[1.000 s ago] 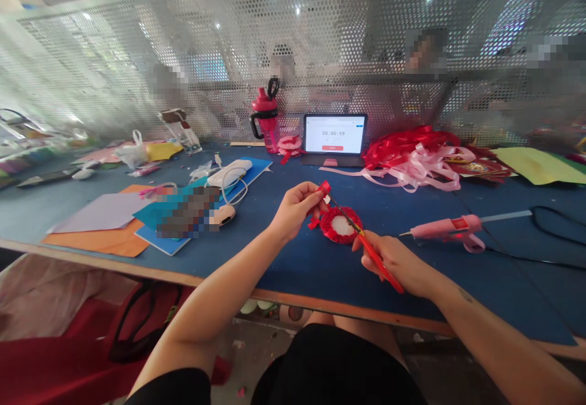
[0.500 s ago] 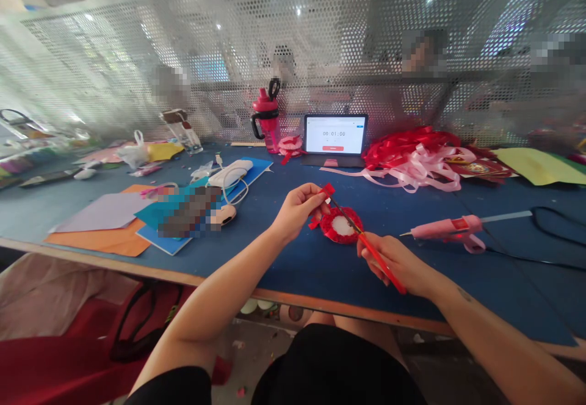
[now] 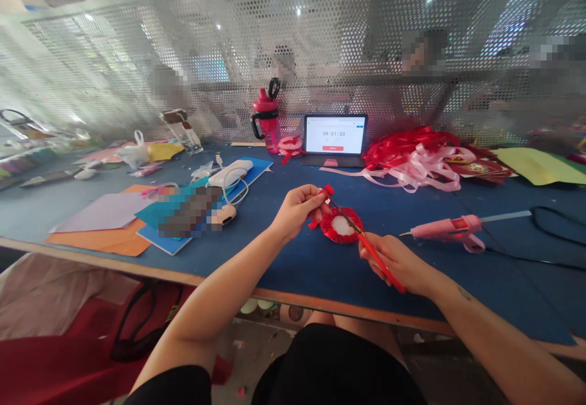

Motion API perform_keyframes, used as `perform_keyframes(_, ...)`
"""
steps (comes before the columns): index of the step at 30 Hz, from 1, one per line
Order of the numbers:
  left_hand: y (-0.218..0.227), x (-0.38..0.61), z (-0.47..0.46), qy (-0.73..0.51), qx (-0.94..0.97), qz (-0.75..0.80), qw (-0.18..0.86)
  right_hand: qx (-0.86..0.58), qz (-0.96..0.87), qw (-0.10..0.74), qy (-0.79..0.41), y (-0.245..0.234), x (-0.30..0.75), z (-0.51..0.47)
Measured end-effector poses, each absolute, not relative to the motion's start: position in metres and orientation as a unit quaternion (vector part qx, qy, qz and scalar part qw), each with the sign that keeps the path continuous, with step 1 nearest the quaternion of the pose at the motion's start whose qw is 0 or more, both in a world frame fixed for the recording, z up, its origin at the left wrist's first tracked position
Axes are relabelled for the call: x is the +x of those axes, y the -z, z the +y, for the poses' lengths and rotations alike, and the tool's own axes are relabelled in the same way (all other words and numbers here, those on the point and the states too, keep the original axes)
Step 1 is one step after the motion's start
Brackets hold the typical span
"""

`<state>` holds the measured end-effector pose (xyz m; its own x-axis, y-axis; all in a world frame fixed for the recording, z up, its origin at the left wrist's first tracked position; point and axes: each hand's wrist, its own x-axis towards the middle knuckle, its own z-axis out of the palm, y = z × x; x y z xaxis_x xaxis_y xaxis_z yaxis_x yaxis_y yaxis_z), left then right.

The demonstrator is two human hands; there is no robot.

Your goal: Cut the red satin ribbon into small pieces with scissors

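My left hand [image 3: 297, 209] pinches a short piece of red ribbon [image 3: 326, 190] above the blue table [image 3: 293, 258]. My right hand [image 3: 398, 262] grips red-handled scissors [image 3: 366, 243], whose blades reach up to the ribbon at my left fingertips. Under the blades lies a round red ribbon rosette [image 3: 341, 225] with a white centre.
A pink glue gun [image 3: 451, 229] with its cable lies to the right. A heap of red and pink ribbon [image 3: 412, 157], a tablet showing a timer [image 3: 335, 134] and a red bottle [image 3: 265, 118] stand at the back. Coloured paper sheets [image 3: 110, 222] lie on the left, before a perforated metal screen.
The hands have barely shifted; the scissors' blades have closed in on the ribbon. The timer went from 00:00:59 to 00:01:00.
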<state>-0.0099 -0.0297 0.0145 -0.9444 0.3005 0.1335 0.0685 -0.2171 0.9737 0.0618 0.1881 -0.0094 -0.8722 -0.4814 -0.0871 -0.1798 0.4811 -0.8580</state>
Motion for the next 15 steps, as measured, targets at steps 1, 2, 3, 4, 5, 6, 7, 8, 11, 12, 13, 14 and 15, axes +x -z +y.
perform_keyframes(1, -0.0145, -0.0100, -0.0299, -0.766, 0.148, 0.621, 0.077, -0.194, 0.844, 0.159, 0.473, 0.0092, 0.0620, 0.1879)
perform_keyframes(2, -0.0146, -0.0100, -0.0300, -0.766, 0.148, 0.620, 0.078, -0.191, 0.844, 0.158, 0.476, 0.0091, 0.0623, 0.1876)
perform_keyframes(3, -0.0148, -0.0100, -0.0301, -0.766, 0.147, 0.620, 0.078, -0.189, 0.844, 0.155, 0.478, 0.0089, 0.0625, 0.1874)
perform_keyframes(4, -0.0151, -0.0098, -0.0302, -0.766, 0.146, 0.621, 0.079, -0.188, 0.845, 0.151, 0.478, 0.0088, 0.0627, 0.1872)
perform_keyframes(5, -0.0155, -0.0095, -0.0302, -0.766, 0.145, 0.621, 0.079, -0.187, 0.846, 0.147, 0.478, 0.0085, 0.0630, 0.1870)
perform_keyframes(6, -0.0158, -0.0092, -0.0301, -0.766, 0.144, 0.622, 0.078, -0.187, 0.847, 0.146, 0.476, 0.0081, 0.0632, 0.1869)
perform_keyframes(7, -0.0162, -0.0089, -0.0301, -0.766, 0.144, 0.622, 0.078, -0.187, 0.848, 0.147, 0.473, 0.0076, 0.0634, 0.1868)
perform_keyframes(8, -0.0165, -0.0087, -0.0300, -0.766, 0.144, 0.621, 0.079, -0.187, 0.850, 0.147, 0.469, 0.0070, 0.0637, 0.1866)
perform_keyframes(11, -0.0170, -0.0082, -0.0300, -0.767, 0.146, 0.620, 0.080, -0.187, 0.863, 0.134, 0.450, 0.0053, 0.0644, 0.1860)
perform_keyframes(12, -0.0171, -0.0082, -0.0301, -0.766, 0.147, 0.620, 0.081, -0.187, 0.869, 0.125, 0.441, 0.0050, 0.0645, 0.1858)
perform_keyframes(13, -0.0172, -0.0082, -0.0303, -0.766, 0.149, 0.621, 0.080, -0.187, 0.874, 0.117, 0.433, 0.0049, 0.0645, 0.1856)
perform_keyframes(14, -0.0173, -0.0082, -0.0306, -0.764, 0.151, 0.622, 0.080, -0.187, 0.878, 0.112, 0.426, 0.0048, 0.0644, 0.1855)
perform_keyframes(15, -0.0174, -0.0082, -0.0309, -0.763, 0.152, 0.623, 0.080, -0.188, 0.881, 0.110, 0.420, 0.0050, 0.0641, 0.1856)
